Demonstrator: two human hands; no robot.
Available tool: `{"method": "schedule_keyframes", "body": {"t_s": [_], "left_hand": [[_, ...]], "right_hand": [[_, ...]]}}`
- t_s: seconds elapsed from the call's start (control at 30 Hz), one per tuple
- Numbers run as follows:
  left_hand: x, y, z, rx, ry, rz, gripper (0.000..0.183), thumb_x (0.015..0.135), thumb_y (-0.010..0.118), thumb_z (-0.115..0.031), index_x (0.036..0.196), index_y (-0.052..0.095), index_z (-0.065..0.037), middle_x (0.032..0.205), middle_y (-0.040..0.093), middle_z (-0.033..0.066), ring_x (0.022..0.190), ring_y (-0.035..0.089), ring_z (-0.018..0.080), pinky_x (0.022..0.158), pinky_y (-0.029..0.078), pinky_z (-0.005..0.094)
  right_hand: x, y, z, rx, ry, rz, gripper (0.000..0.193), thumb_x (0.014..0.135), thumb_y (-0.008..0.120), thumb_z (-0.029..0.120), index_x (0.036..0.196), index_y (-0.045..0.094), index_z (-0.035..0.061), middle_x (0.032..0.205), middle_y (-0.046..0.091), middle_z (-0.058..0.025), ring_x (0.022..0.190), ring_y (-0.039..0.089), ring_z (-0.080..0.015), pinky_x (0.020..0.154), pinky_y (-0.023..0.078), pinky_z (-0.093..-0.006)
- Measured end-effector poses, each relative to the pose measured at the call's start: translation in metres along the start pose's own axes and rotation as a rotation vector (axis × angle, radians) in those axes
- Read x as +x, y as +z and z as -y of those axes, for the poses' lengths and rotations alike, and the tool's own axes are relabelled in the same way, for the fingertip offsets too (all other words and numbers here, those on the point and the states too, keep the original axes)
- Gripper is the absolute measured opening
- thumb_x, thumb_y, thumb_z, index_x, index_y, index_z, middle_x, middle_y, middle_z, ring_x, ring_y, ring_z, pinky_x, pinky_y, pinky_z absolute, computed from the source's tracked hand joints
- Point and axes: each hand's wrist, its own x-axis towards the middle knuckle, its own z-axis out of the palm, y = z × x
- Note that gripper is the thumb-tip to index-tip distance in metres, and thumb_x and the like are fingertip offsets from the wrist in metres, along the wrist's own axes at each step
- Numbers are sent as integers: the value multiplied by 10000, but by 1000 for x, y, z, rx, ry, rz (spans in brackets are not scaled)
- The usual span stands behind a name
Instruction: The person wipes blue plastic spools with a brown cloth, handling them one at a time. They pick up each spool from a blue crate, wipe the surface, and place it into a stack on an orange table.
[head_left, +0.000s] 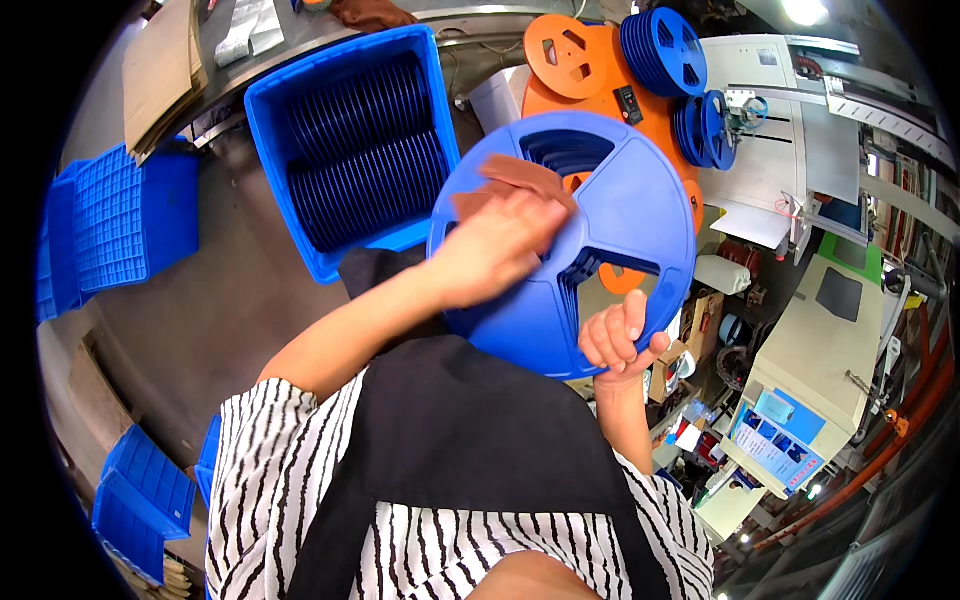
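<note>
A stack of large blue plastic reels (635,210) is in front of my chest, its top face toward me. Through the cut-out windows, the edges of several more reels show beneath the top one. My left hand (500,245), blurred by motion, presses a brown cloth (525,178) against the top reel's face, left of its hub. At the stack's lower right, my right hand (622,338) grips the rim, with fingers in the window and the thumb outside.
Left of the stack, a blue crate (268,165) holds two rows of dark blue reels. Beyond the stack are an orange plate (650,130) and upright blue reels (665,52). Blue crates (165,215) lie at far left; a beige machine (800,365) stands at right.
</note>
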Motion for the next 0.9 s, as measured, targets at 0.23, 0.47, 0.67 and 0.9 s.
{"method": "schedule_keyframes", "body": {"t_s": [0.23, 0.47, 0.67, 0.9], "left_hand": [[-15, 10, 51, 108, -269, 15, 419, 915, 543, -202, 1289, 498, -19, 1408, 440, 202, 1355, 362, 335, 1113, 308, 422], [-93, -22, 35, 147, 109, 298, 553, 781, 644, -132, 1312, 512, -59, 1357, 503, 147, 1330, 410, 306, 1084, 366, 411], [-89, -27, 23, 274, 215, 247, 592, 731, 685, -170, 1278, 507, -30, 1205, 560, 135, 1191, 507, 299, 1015, 405, 423], [-91, -25, 26, 234, 194, 181, 395, 797, 595, -95, 1186, 542, -52, 1102, 602, 99, 1049, 587, 271, 804, 511, 399]], "right_hand": [[2, -3, 0, 14, 50, -21, 326, 867, 660, 335, 790, 428, 119, 451, 394, 71, 356, 392, -40, 378, 297, -201], [6, -15, 14, 191, -64, -139, 289, 866, 662, 230, 833, 401, 109, 501, 400, 48, 403, 422, -48, 420, 325, -212], [25, -13, 24, 308, -48, -183, 265, 877, 637, 188, 844, 390, 97, 531, 411, 42, 435, 434, -62, 452, 347, -221], [51, -5, 39, -98, 53, -337, 756, 892, 556, 558, 1358, 422, -21, 889, 581, -47, 781, 533, -178, 756, 442, -324]]}}
